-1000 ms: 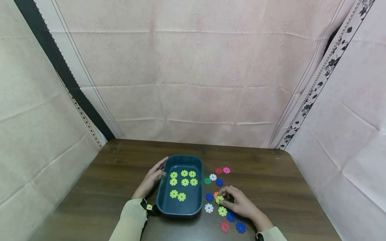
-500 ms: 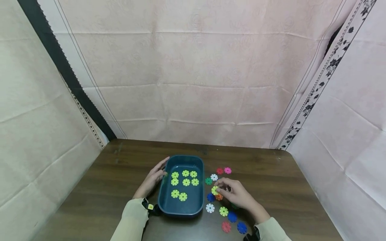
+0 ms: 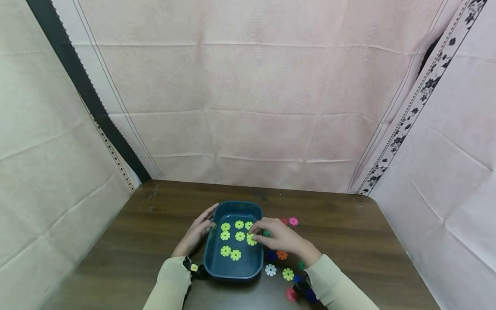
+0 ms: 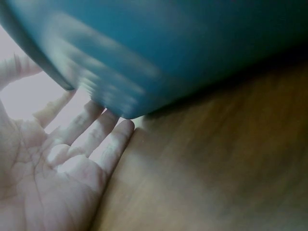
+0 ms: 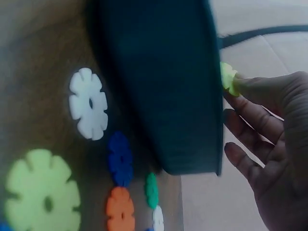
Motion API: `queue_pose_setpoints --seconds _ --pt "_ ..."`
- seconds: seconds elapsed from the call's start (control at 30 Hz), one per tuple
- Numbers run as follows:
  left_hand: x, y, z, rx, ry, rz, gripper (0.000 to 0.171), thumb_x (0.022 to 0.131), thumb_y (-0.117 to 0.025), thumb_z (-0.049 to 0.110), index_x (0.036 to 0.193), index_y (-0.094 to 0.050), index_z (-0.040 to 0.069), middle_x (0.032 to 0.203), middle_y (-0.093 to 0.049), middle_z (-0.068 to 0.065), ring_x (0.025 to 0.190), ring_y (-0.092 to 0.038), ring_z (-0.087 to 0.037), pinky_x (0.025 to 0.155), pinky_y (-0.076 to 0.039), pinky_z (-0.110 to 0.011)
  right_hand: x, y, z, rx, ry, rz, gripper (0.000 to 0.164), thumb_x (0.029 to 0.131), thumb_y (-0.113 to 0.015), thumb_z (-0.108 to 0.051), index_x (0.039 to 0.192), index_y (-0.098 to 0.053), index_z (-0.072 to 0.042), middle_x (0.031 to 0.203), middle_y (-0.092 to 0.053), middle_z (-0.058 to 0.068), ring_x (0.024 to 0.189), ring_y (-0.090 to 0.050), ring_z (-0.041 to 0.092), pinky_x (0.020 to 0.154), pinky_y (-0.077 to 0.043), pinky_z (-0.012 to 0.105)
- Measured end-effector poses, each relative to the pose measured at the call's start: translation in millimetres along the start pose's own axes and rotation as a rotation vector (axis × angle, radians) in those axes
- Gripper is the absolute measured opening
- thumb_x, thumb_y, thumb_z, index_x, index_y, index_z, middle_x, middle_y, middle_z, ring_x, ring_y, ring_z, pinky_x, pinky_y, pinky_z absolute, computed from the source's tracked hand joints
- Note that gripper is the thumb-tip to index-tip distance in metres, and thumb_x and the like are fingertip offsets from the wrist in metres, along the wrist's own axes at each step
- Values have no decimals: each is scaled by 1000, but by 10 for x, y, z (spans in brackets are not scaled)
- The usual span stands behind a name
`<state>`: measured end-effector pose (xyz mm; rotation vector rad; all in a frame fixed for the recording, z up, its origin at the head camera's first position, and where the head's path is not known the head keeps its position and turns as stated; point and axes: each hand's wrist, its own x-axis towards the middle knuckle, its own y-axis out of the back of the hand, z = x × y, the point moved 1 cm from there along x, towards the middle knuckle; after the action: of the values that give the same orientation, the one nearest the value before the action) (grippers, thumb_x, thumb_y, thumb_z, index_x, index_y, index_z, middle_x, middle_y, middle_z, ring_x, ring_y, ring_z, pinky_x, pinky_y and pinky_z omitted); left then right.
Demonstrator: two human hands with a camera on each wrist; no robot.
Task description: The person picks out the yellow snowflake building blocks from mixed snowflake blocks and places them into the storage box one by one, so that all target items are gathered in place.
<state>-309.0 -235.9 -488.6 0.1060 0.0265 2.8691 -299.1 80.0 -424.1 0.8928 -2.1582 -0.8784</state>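
Note:
A deep teal plastic tray (image 3: 232, 270) stands on the table, with several yellow-green notched flower discs (image 3: 235, 255) lying in it. My left hand (image 3: 195, 236) holds the tray's left side. Its thumb lies over the rim, and in the left wrist view its fingers (image 4: 113, 144) touch the outer wall. Over the tray's right side, my right hand (image 3: 280, 234) pinches a yellow-green flower disc (image 5: 228, 78) between thumb and fingers. The right wrist view shows that disc just past the rim, partly hidden behind the tray's wall.
Loose flower discs lie right of the tray: a white disc (image 3: 270, 270), a yellow-green disc (image 3: 288, 274), an orange disc (image 3: 282, 255), a pink disc (image 3: 293, 221) and several others. My right forearm covers some of them. Pale cloth (image 3: 248, 129) hangs behind the wooden table (image 3: 174, 193).
My right hand has lifted a yellow-green disc from the pieces on the table and carried it left over the tray. The left hand has stayed on the tray's side.

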Motion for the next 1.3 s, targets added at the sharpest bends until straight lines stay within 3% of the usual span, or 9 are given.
queue_pose_setpoints --seconds 0.17,0.43,0.77,1.0,1.13,1.3 --pt "-3 -8 -10 4 -7 -8 61 100 -47 6 157 -35 26 158 -37 -10 135 -46 -35 101 -46 -38 187 -81 14 -134 -29 -166 16 98 -67 -28 111 -74 -23 105 -68 -18 98 -59 2 88 -48 30" --pt "-3 -6 -17 14 -4 -15 61 100 -49 9 156 -36 29 160 -35 -6 140 -42 -33 109 -37 -51 354 -170 55 -164 -24 -321 6 94 -71 -22 97 -75 -26 88 -67 -21 79 -59 -7 73 -50 17" --pt "8 10 16 4 -13 -18 60 100 -48 9 156 -37 30 158 -37 -6 138 -44 -34 107 -41 -47 423 -187 -26 -245 2 -338 4 92 -74 -23 90 -76 -26 83 -68 -22 74 -57 -14 73 -47 13" --pt "3 15 9 -3 -13 -12 60 101 -47 9 156 -37 29 159 -36 -7 137 -44 -35 105 -43 -44 437 -206 -53 -319 -8 -354 4 91 -75 -26 90 -77 -30 81 -66 -26 73 -54 -15 79 -42 21" --pt "-9 4 8 -1 -9 -10 60 101 -47 8 156 -36 28 159 -36 -8 137 -44 -35 104 -44 -42 428 -208 -53 -287 -22 -347 4 90 -76 -25 92 -77 -29 82 -67 -25 71 -55 -11 75 -43 20" --pt "-13 -9 7 -2 -8 -4 60 100 -46 8 156 -37 28 158 -37 -8 136 -45 -35 102 -45 -42 412 -192 -28 -170 -45 -330 5 92 -74 -21 96 -77 -23 87 -69 -20 74 -58 -6 70 -49 18"
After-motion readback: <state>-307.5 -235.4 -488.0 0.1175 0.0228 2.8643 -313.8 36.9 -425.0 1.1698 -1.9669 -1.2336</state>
